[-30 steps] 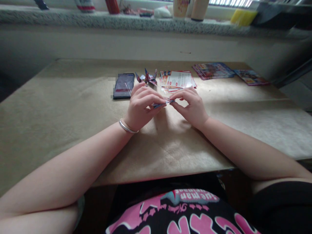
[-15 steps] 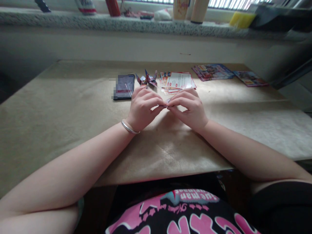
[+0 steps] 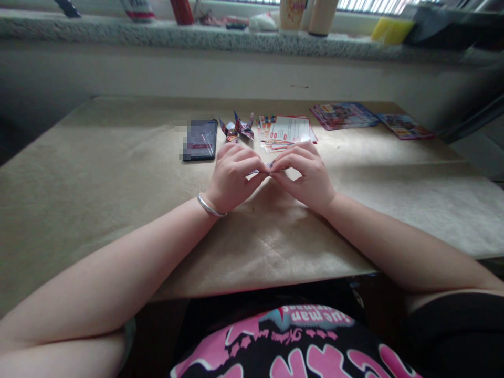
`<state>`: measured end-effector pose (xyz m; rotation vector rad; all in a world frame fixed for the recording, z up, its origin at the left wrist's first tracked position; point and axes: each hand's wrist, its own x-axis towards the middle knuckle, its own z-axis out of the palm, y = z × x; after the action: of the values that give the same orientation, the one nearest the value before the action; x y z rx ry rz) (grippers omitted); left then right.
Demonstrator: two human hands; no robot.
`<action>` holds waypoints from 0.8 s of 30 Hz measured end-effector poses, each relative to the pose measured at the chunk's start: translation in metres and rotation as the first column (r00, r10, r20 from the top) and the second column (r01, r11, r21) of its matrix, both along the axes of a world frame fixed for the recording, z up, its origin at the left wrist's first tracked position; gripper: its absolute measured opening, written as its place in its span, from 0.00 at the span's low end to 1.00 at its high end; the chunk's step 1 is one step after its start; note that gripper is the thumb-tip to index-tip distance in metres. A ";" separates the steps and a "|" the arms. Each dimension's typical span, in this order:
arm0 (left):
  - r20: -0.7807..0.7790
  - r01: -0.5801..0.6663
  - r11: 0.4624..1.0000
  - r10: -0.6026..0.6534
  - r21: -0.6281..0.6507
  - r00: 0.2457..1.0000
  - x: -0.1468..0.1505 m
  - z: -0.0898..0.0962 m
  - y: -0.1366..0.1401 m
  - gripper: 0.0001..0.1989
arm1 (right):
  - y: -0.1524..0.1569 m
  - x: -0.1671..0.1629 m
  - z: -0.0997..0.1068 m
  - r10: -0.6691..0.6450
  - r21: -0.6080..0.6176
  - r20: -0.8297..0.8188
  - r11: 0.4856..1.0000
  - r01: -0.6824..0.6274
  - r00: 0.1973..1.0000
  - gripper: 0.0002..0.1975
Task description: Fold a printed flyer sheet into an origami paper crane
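Above the middle of the table, my left hand (image 3: 237, 172) and my right hand (image 3: 303, 169) meet at the fingertips. Both pinch a small piece of folded paper (image 3: 270, 167), mostly hidden behind the fingers. A silver bangle (image 3: 210, 205) circles my left wrist. Just beyond my left hand stand folded paper figures (image 3: 238, 127) with pointed tips, printed in dark blue and red. Behind my right hand lies a loose stack of printed sheets (image 3: 289, 129), white with red and orange edges.
A dark phone or tablet (image 3: 202, 139) lies left of the paper figures. Colourful printed leaflets (image 3: 344, 115) and another pile (image 3: 405, 126) rest at the table's back right. Bottles, a yellow sponge-like block (image 3: 392, 31) and other items line the stone windowsill (image 3: 220, 39).
Both hands stay nearly in place, with small shifts of the fingers. A little more of the paper's edge shows beside my left fingertips.
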<state>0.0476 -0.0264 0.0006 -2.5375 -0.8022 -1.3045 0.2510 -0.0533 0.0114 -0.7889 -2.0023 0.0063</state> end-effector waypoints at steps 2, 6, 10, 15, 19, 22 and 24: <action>-0.003 0.011 1.000 -0.011 -0.003 1.000 0.001 0.001 0.000 0.14 | 0.000 -0.001 0.000 0.007 -0.004 -0.008 1.000 -0.007 1.000 0.04; -0.019 0.009 1.000 -0.009 -0.008 1.000 0.001 0.003 -0.001 0.14 | -0.001 -0.002 0.001 0.049 0.018 -0.036 0.999 -0.049 0.998 0.04; -0.013 -0.019 1.000 0.019 -0.007 1.000 -0.001 0.003 -0.002 0.13 | -0.001 -0.001 0.001 0.035 0.048 -0.030 0.998 -0.034 0.999 0.03; -0.045 -0.014 1.000 0.015 0.023 0.999 -0.002 0.002 -0.001 0.11 | 0.001 -0.002 -0.002 -0.026 0.018 0.042 1.000 0.025 0.999 0.04; -0.115 0.026 0.996 -0.016 0.081 0.993 -0.003 0.004 -0.001 0.12 | 0.000 -0.005 -0.006 -0.012 0.025 0.069 1.000 0.010 0.998 0.04; -0.125 0.066 0.991 -0.052 0.117 0.991 -0.003 0.005 -0.001 0.11 | -0.001 -0.004 -0.006 -0.025 0.036 0.071 0.999 0.022 0.997 0.03; -0.123 0.068 0.991 -0.053 0.119 0.991 -0.004 0.005 -0.001 0.10 | 0.000 -0.003 -0.006 -0.040 0.042 0.074 0.998 0.037 0.996 0.02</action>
<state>0.0441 -0.0276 0.0059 -2.5318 -0.6061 -1.1675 0.2481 -0.0536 0.0055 -0.8121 -2.0512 -0.0869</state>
